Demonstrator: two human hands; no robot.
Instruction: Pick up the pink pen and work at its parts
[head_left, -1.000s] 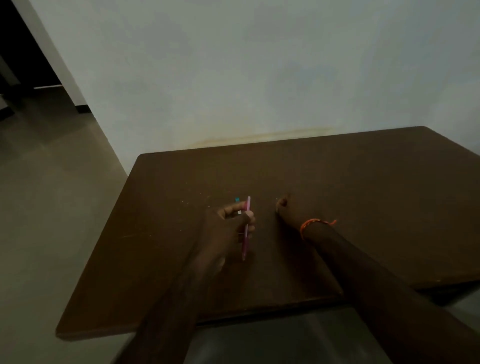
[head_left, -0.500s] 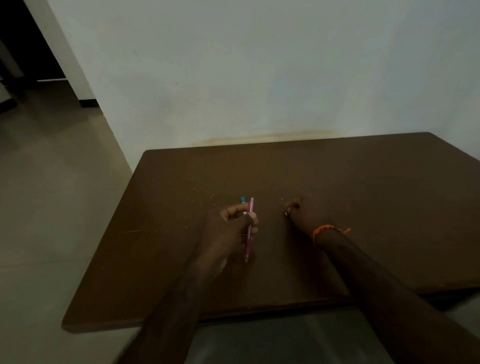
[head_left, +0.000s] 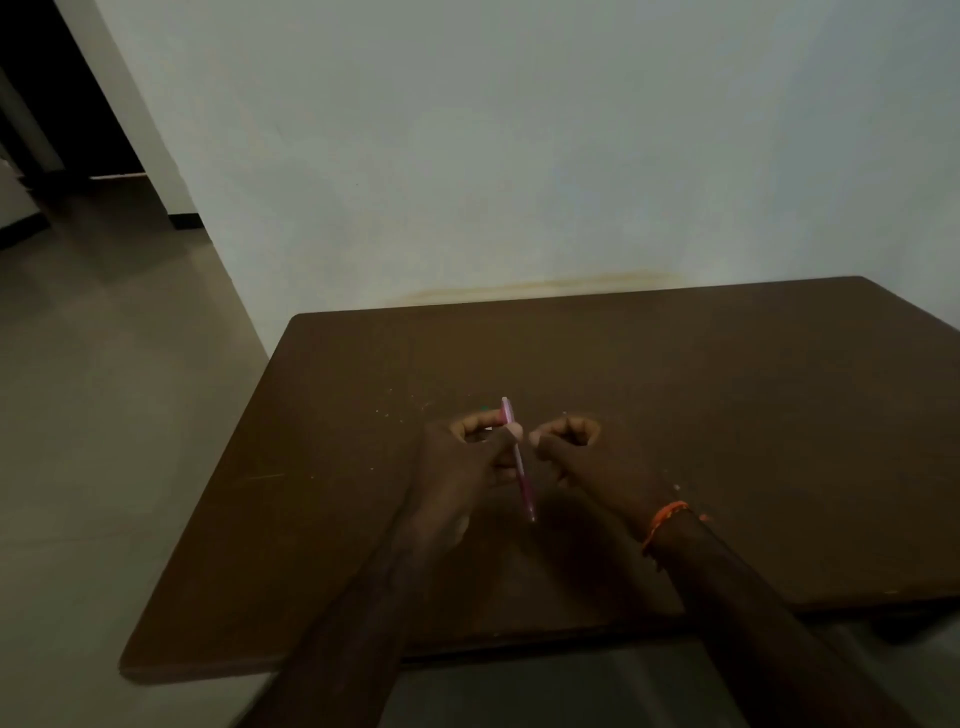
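Note:
My left hand (head_left: 467, 457) grips a thin pink pen (head_left: 519, 467) over the middle of a dark brown table (head_left: 727, 415). The pen runs from beyond my fingertips back towards me. A small teal piece shows faintly beside its far end, half hidden by my fingers. My right hand (head_left: 587, 457) is just right of the pen, with its fingers curled and nothing visible in them. Its thumb lies close to the pen, and I cannot tell whether they touch. An orange thread band (head_left: 667, 519) circles my right wrist.
The table stands against a pale wall (head_left: 519, 156). Small light specks (head_left: 384, 413) lie scattered on the tabletop left of my hands. A tiled floor (head_left: 104, 415) stretches to the left, with a dark doorway (head_left: 52, 104) at the far left.
My right hand has come leftwards, close beside the pen. My left hand keeps its grip on the pen. The view has shifted a little.

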